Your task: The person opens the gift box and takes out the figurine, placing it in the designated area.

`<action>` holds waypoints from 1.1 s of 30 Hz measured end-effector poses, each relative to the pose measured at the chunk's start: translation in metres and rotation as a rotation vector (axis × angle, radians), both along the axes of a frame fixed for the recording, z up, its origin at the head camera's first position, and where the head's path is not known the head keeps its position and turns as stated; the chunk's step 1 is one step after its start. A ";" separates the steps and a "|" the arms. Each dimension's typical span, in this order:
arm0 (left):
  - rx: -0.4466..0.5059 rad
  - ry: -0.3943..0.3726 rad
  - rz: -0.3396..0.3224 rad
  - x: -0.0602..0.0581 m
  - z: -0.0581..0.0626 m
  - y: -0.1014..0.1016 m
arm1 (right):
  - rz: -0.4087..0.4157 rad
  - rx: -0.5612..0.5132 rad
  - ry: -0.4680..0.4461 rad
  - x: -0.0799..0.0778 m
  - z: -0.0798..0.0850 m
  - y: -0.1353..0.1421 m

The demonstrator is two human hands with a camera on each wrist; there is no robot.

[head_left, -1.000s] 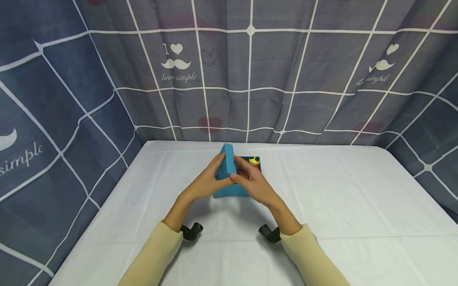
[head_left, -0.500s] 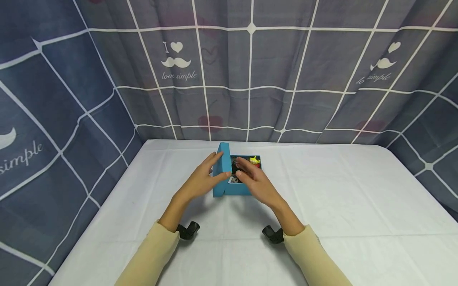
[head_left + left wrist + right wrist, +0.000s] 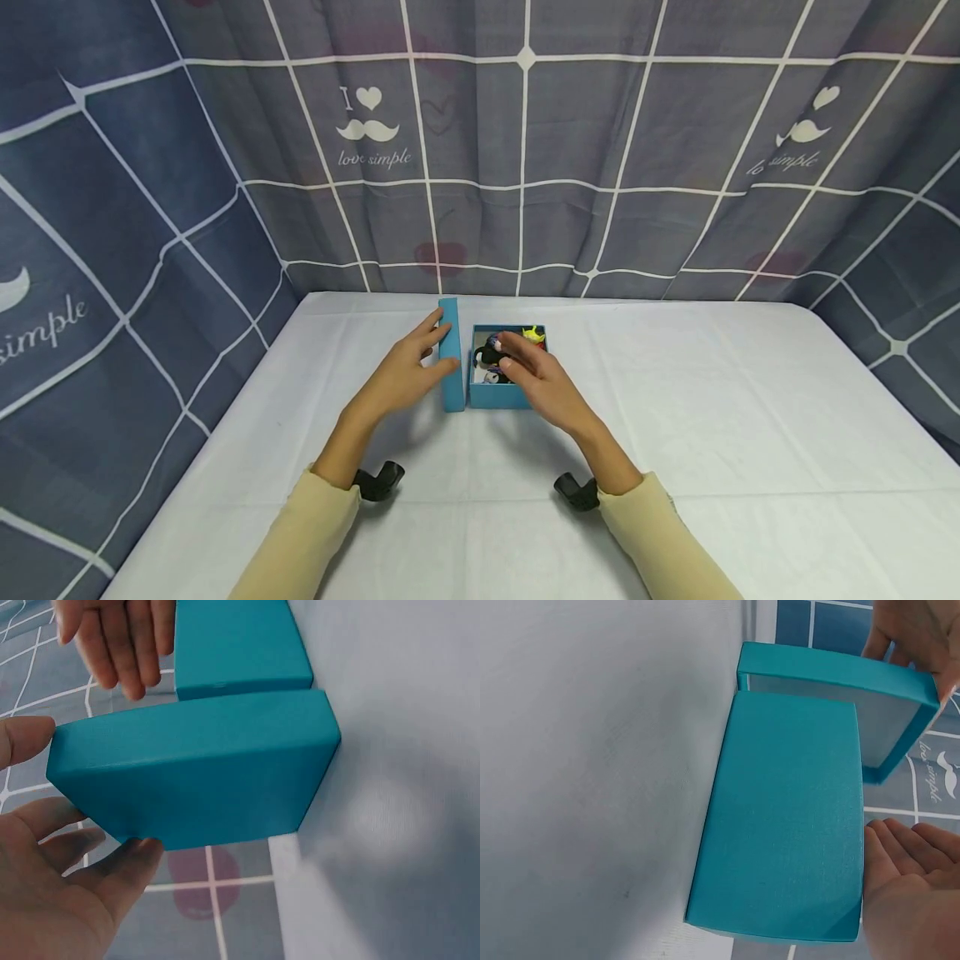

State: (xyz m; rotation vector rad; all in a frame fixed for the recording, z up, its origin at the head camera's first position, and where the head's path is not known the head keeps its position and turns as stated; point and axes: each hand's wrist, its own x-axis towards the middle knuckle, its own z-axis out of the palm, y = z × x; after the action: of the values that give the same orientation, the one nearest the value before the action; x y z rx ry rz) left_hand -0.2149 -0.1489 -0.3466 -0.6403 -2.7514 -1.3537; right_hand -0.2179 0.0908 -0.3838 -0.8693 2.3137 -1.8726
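White lettering marks the grey curtain (image 3: pixel 480 225) behind the table (image 3: pixel 675 400): a capital "I" (image 3: pixel 347 102) and a heart (image 3: pixel 368 97) over a moustache (image 3: pixel 367 131), with the script words "love simple" (image 3: pixel 375 157) below. Farther right, a second heart (image 3: pixel 827 97) and moustache (image 3: pixel 802 132) are broken by a fold, their script reading only "lo simple" (image 3: pixel 783 162). On the curtain's left side, a cut-off moustache (image 3: pixel 13 291) stands over the slanting word "simple" (image 3: pixel 43 331). The right wrist view catches "love simple" again, turned sideways on the curtain beside its moustache (image 3: pixel 946 774).
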 end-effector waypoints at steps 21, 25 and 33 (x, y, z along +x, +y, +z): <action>-0.010 -0.018 0.147 0.001 -0.018 -0.060 | -0.082 0.005 0.006 -0.003 -0.002 0.007; -0.072 -0.110 0.187 -0.002 -0.026 -0.070 | -0.135 0.011 0.011 -0.003 -0.002 0.007; -0.096 -0.222 0.168 -0.008 -0.039 -0.078 | -0.176 0.036 0.058 -0.004 -0.001 0.008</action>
State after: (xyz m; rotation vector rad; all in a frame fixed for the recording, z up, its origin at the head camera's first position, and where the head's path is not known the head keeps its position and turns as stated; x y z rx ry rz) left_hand -0.2226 -0.2271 -0.3851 -0.2660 -2.9766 -1.3386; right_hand -0.2219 0.0989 -0.3843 -0.7473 2.5264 -1.8864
